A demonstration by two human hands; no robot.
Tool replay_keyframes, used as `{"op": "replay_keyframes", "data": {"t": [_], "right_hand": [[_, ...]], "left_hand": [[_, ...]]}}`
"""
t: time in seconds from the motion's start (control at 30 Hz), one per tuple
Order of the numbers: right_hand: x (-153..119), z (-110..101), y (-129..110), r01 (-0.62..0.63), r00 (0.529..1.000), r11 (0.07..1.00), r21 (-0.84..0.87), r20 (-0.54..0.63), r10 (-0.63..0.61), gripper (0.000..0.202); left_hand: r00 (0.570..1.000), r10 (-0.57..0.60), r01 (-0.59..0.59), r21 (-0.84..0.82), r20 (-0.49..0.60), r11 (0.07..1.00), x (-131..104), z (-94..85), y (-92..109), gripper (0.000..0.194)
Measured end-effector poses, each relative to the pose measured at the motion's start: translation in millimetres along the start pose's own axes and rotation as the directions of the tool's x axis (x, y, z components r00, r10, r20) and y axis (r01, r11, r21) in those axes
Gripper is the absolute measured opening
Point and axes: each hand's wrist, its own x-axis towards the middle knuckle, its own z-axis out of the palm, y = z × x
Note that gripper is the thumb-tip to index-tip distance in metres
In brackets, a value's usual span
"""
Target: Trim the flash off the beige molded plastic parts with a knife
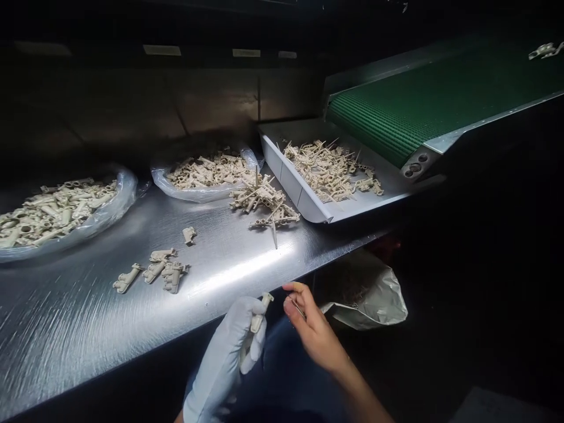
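So the left hand, in a white glove, had a small beige part pinched between thumb and fingers, right by the near edge of the steel table. The bare right hand was just beside it, fingers bent, with some thin sliver near the thumb; honestly couldn't tell if it was gripping that. Some loose parts lay beyond and left of the glove. Past both hands: a messy pile, then a tray below a green conveyor belt.

I count two hands, one held part, two plastic bags, one white tray, one green belt, one sack.
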Motion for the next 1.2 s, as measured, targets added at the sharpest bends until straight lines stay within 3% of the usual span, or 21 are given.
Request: {"op": "replay_keyframes", "data": {"t": [0.07,0.13,0.2,0.3,0.53,0.67,0.9,1.1,1.2], "right_hand": [[-6.5,5.4,-12.9,0.111,0.992,0.976,-0.186,0.087,-0.096,0.04],[-8.3,10.2,-26.7,0.316,0.946,0.878,-0.359,0.187,-0.264,0.043],[-6.3,15.3,-38.1,0.488,0.872,0.765,-0.421,0.266,-0.41,0.045],[-0.9,22.4,-47.3,0.604,0.797,0.662,-0.444,0.313,-0.516,0.048],[0.8,27.8,-45.7,0.63,0.766,0.583,-0.512,0.288,-0.574,0.051],[-1.6,28.5,-43.6,0.612,0.783,0.598,-0.517,0.295,-0.547,0.043],[0.8,28.2,-42.8,0.616,0.784,0.61,-0.499,0.306,-0.541,0.039],[7.6,28.1,-39.7,0.647,0.746,0.517,-0.56,0.325,-0.582,0.053],[6.9,28.8,-37.6,0.66,0.733,0.502,-0.559,0.336,-0.591,0.05]], "left_hand": [[1.0,0.02,-0.02,0.011,-0.022,1.0,-3.5,3.2,2.6,0.043],[0.999,0.045,-0.044,0.043,-0.022,0.998,-6.1,4.7,5.1,0.04],[0.997,0.074,-0.072,0.097,-0.016,0.993,-7.1,5.3,7.8,0.037],[0.993,0.116,-0.111,0.153,-0.028,0.982,-5.0,6.2,11.0,0.035],[0.99,0.138,-0.133,0.167,-0.017,0.977,-2.8,4.9,13.3,0.04],[0.997,0.057,-0.063,0.13,0.046,0.99,-5.8,5.3,15.6,0.045],[0.997,0.08,-0.08,0.085,-0.002,0.993,-3.9,9.5,15.1,0.05],[0.998,0.055,-0.056,0.111,0.018,0.992,-3.2,1.1,12.7,0.05],[0.999,0.026,-0.028,0.089,0.021,0.996,-0.4,-3.3,9.6,0.049]]}}
